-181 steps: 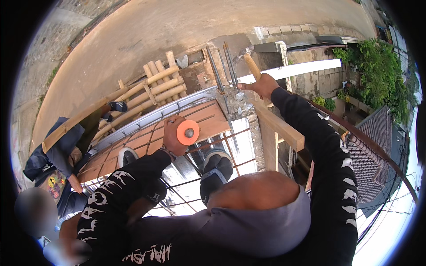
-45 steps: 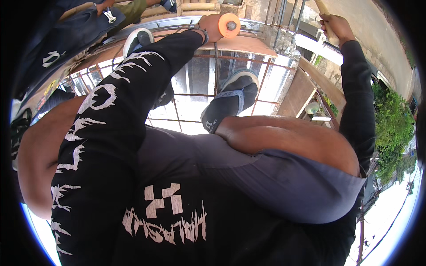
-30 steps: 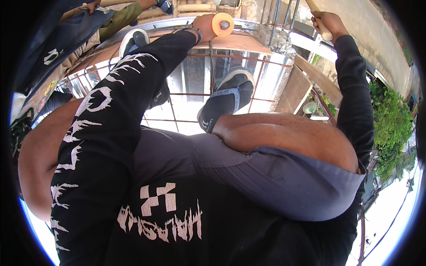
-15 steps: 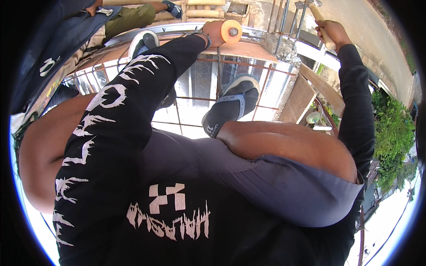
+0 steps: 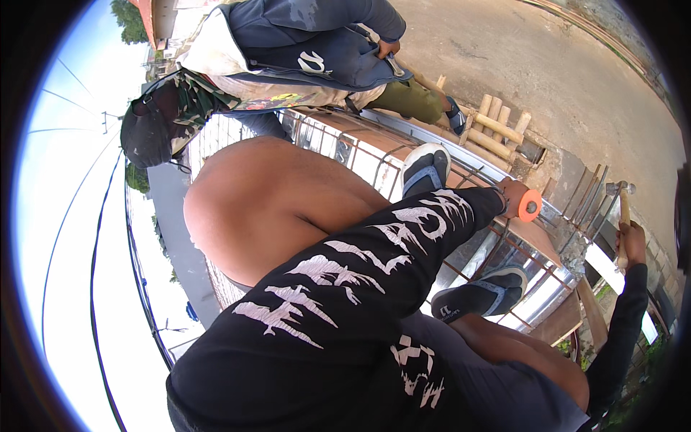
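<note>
My left hand [image 5: 512,196] is closed round a chisel [image 5: 530,206] with a round orange guard; its metal striking end shows in the middle, and the guard and fist hide its blade. Off to the right, my right hand [image 5: 633,243] grips the wooden handle of a hammer [image 5: 624,209]. The hammer's metal head points up and away from me, apart from the chisel. Under and beside my left hand run rusty steel rods [image 5: 484,253] over shiny sheeting. A broken concrete end with upright bars [image 5: 589,193] stands between the two hands.
My sandalled feet [image 5: 497,288] stand among the rods and sheeting. Another person [image 5: 302,50] in a dark jacket and cap leans close by at the upper left, a tool in hand. Bamboo poles [image 5: 497,122] lie on the ground beyond. Overhead cables [image 5: 93,273] cross the sky at left.
My view has swung left, bringing the other person and the sky into sight. Both hands now appear farther right, still holding the chisel and the hammer.
</note>
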`<control>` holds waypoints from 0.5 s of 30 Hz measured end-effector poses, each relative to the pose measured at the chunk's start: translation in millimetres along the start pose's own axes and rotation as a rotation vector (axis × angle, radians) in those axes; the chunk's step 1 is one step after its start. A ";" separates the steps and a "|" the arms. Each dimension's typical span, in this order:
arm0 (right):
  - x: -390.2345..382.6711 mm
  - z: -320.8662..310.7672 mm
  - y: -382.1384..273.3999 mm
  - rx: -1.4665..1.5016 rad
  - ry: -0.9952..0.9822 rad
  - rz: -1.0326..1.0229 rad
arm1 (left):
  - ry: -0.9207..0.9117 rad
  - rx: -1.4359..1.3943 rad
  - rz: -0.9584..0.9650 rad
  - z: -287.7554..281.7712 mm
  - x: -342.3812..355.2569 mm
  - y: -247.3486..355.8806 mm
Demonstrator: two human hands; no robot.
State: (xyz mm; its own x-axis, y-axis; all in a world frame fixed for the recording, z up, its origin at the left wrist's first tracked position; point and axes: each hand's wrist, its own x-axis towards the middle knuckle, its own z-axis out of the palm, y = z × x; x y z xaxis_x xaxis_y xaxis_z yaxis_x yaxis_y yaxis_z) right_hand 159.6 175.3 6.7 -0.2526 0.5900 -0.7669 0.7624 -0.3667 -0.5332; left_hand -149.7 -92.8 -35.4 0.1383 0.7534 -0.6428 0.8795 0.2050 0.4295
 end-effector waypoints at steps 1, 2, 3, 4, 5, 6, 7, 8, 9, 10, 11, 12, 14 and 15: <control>-1.3 -2.9 -0.8 -0.005 0.000 -0.005 | 0.023 -0.024 0.002 0.9 0.5 1.4; -2.4 -3.3 -1.0 0.009 0.006 0.001 | 0.046 -0.047 0.004 2.3 -0.2 2.6; -2.8 -2.9 -1.5 -0.005 0.007 -0.001 | 0.069 -0.068 0.007 3.2 -1.2 2.4; -3.5 -2.4 -3.4 -0.022 0.006 -0.003 | 0.079 -0.076 0.007 3.9 -2.2 1.8; -4.0 -0.9 -4.8 -0.036 0.005 -0.005 | 0.056 -0.047 0.003 3.9 -3.7 0.0; -5.3 3.8 -5.1 0.014 0.020 -0.008 | 0.032 -0.015 -0.001 3.0 -5.2 -2.5; -7.9 5.6 -5.8 0.006 0.032 -0.013 | 0.006 0.008 0.009 -0.6 -3.8 3.6; -8.1 9.6 -7.4 0.001 0.045 -0.018 | 0.004 -0.010 -0.003 -4.5 -7.6 3.4; -14.3 -2.0 -8.1 -0.030 0.098 -0.012 | 0.037 -0.040 0.017 -5.2 -2.3 8.7; -11.7 -3.7 -7.4 -0.055 0.117 -0.048 | 0.058 -0.067 0.015 -3.6 -3.7 7.7; -7.8 -4.8 -6.7 -0.081 0.138 -0.081 | 0.079 -0.050 0.040 -3.0 -3.7 5.5; -4.5 2.7 -9.2 -0.109 0.169 -0.109 | 0.091 -0.079 0.014 1.3 -8.5 -1.7; -16.1 -2.7 -16.2 -0.183 0.298 -0.153 | 0.115 -0.071 0.046 -3.8 -5.5 6.1; -25.9 -5.1 -21.5 -0.226 0.372 -0.176 | 0.144 -0.076 0.077 -4.2 -3.6 10.0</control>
State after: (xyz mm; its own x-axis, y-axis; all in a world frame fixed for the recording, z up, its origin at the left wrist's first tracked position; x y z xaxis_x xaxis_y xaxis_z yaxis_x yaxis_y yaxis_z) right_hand 152.8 171.6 39.9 -0.1901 0.8622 -0.4695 0.8481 -0.0967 -0.5209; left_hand -143.4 -90.8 -26.1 0.1326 0.8495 -0.5107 0.8311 0.1855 0.5242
